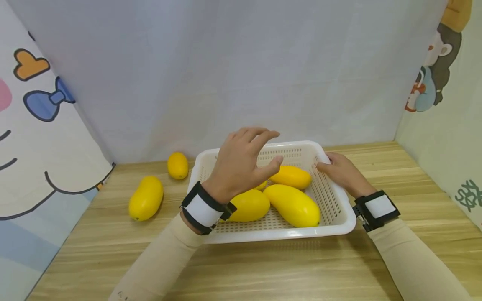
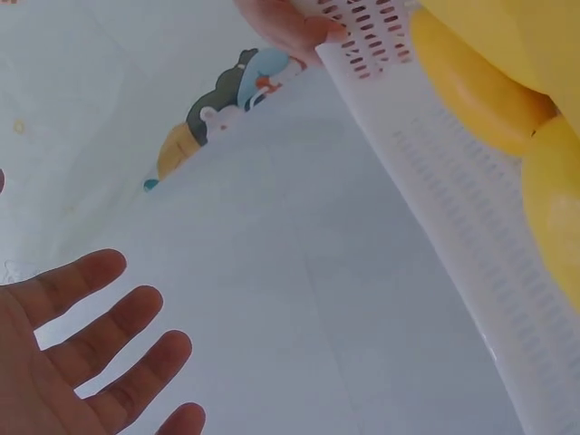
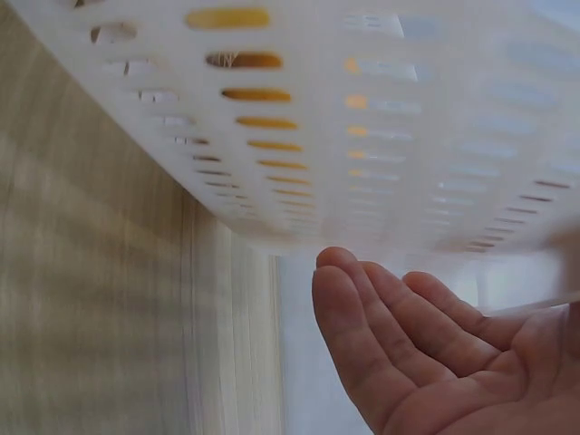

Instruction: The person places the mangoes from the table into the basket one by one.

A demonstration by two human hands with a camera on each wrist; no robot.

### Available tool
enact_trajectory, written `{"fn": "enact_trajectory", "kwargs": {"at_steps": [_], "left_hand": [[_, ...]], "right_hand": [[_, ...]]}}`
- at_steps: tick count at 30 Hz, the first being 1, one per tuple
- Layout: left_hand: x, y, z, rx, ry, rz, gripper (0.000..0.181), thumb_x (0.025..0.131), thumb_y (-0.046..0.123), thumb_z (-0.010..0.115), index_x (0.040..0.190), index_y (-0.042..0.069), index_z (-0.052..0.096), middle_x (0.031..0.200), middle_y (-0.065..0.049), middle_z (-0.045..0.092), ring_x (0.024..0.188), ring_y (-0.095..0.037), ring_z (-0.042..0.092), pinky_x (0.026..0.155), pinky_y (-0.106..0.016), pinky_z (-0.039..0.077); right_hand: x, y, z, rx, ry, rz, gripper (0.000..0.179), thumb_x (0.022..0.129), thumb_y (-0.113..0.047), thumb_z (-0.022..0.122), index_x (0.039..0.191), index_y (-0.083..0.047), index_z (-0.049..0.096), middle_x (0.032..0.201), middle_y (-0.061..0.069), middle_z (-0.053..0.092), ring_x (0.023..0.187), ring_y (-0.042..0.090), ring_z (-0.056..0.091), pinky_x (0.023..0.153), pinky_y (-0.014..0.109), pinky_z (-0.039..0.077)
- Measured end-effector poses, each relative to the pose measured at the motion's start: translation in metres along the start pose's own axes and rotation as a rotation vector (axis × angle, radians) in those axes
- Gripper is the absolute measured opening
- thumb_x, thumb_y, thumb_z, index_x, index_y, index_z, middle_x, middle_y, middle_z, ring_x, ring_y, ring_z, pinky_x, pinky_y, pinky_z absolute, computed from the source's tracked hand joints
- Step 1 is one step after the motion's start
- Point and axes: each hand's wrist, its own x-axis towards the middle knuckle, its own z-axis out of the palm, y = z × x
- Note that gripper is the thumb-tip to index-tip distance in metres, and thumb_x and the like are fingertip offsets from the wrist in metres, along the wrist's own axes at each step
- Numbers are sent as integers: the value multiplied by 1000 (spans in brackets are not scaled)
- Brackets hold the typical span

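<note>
A white perforated plastic basket [image 1: 278, 236] holds several smooth yellow oblong fruits, among them a long one [image 1: 293, 207] at the front right and another [image 1: 291, 177] behind it. My right hand [image 1: 342, 172] grips the basket's right rim, thumb over the edge and fingers outside the wall. From the right wrist, those fingers [image 3: 399, 326] show close against the slotted wall. Above the basket's left part, my left hand [image 1: 242, 161] is raised with fingers spread and nothing in it. It hides part of the basket and some fruit; the left wrist view shows its fingers [image 2: 118, 335] apart from the basket.
Left of the basket, a large yellow fruit [image 1: 146, 198] and a smaller, rounder one [image 1: 178, 165] lie on the wood-grain table [image 1: 94, 251]. A pale cloth wall [image 1: 241, 75] stands behind, and printed panels flank both sides.
</note>
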Motion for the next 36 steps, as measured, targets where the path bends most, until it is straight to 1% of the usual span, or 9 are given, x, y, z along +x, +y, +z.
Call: {"fn": "enact_trajectory", "kwargs": {"at_steps": [4,9,12,16,19,26,36], "left_hand": [[-7,-7,-14,-3,28,-24,51,96,44,56,134,11,65,131,-10,64,124,-29,55,101,-48,45],[-17,-17,-30,-43,99,-57,51,95,42,56,134,10,64,131,-12,64,123,-31,56,104,-48,44],[-24,-23,-38,-52,142,-75,51,94,42,54,132,10,65,129,-12,64,121,-31,57,103,-48,44],[-32,-30,-44,-47,177,-86,51,93,42,54,131,9,66,127,-12,66,119,-32,58,101,-49,45],[-37,-34,-47,-39,184,-91,52,93,42,54,130,9,67,126,-12,66,118,-32,59,101,-50,45],[-47,-42,-51,-26,173,-122,53,92,43,54,130,8,67,126,-12,66,118,-32,59,99,-52,45],[-57,-52,-57,-6,195,-140,54,92,43,52,129,7,67,125,-12,67,115,-33,59,98,-53,45]], "right_hand": [[0,0,0,-7,0,-3,48,104,-21,47,144,6,44,114,31,64,78,30,74,62,42,62],[-1,0,-1,7,-9,2,50,104,-21,47,145,7,43,116,32,63,79,31,74,63,43,62],[-2,0,-1,16,-15,2,50,104,-21,47,145,7,42,115,32,63,79,32,74,63,44,62],[-2,0,-1,15,-14,-6,48,104,-20,47,144,7,43,113,32,64,78,32,74,62,44,62],[-2,-1,-1,14,-12,-11,47,104,-20,46,143,7,43,113,33,64,77,33,74,62,44,62],[-1,0,-1,11,-16,-8,48,104,-20,46,144,6,43,113,33,64,77,33,74,62,44,62],[-1,-2,-1,7,-22,14,50,104,-20,46,146,6,41,114,32,64,78,32,75,62,44,62]]}}
